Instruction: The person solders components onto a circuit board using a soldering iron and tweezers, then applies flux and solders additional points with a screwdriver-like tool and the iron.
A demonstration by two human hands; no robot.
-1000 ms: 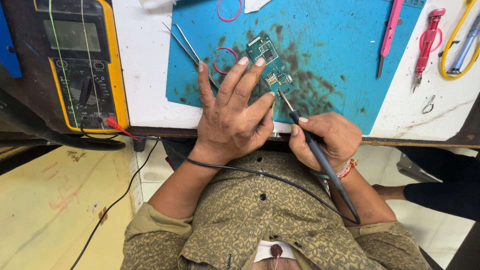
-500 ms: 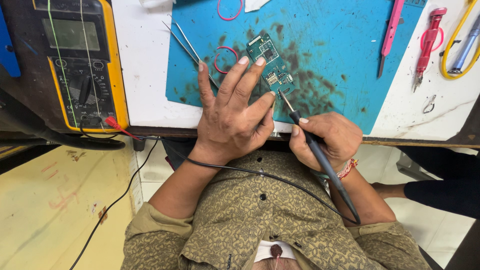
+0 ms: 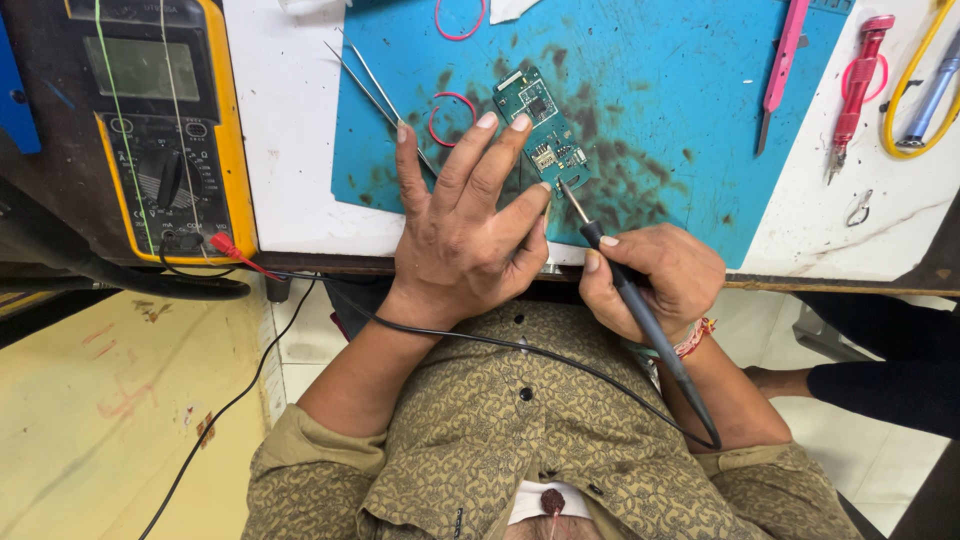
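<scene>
- Left hand lies flat with fingers spread on the blue mat, fingertips pressing the near end of the green circuit board. It grips nothing; I read it as a clamp so the board can't skate under the tip.
- Right hand is closed around a black soldering iron in a pen grip, held low near the tip for fine control (heel of the hand sits at the bench's near edge, likely for steadiness).
- Iron tip meets the board's near right corner, just beside the left index finger; exact contact point too small to tell.
- Board sits mid-mat, tilted, over the dark scorched patch, a little back from the bench's near edge and within easy reach.
- Iron's cord trails across the chest, clear of the work.
- Tweezers lie at the mat's left edge, partly under the left hand.
- Yellow multimeter is parked at the bench's left end, its red lead plug at the near edge.
- Pink pry tool, red tool and blue pen-like tool are lined up toward the far right corner, out of the working zone.
</scene>
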